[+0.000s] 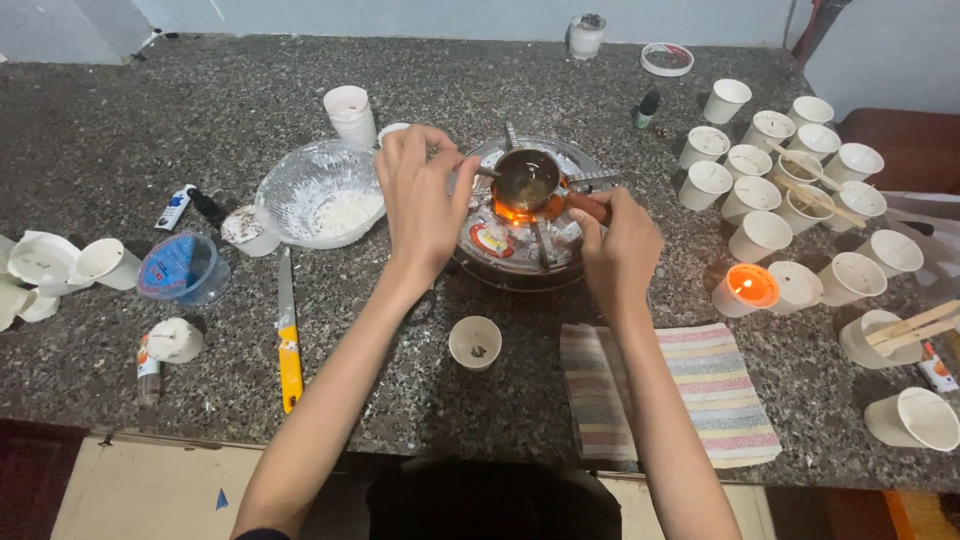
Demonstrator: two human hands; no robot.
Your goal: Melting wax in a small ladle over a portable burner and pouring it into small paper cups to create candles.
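Two bare forearms come up from the bottom edge toward a small round stove [520, 245] in the middle of the speckled stone counter [120, 110]. On the stove sits a small metal pot [527, 178] with an orange flame [515, 212] under it. The right hand [618, 245] is closed around the pot's handle [590, 205] at the right side of the stove. The left hand [420, 200] is partly curled, its fingertips pinching a thin stick [484, 171] that reaches to the pot's rim; I cannot tell if the stick goes into the liquid.

Near the front edge stands one small paper cup [475, 342], and just beside it to the right lies a striped cloth [700, 400]. Left of the stove is a glass bowl [318, 192] with white flakes inside, and a yellow-handled knife [289, 335] lies in front of it. Many white paper cups [760, 235] stand grouped at the right, with a lit candle cup [745, 288] glowing orange among them.
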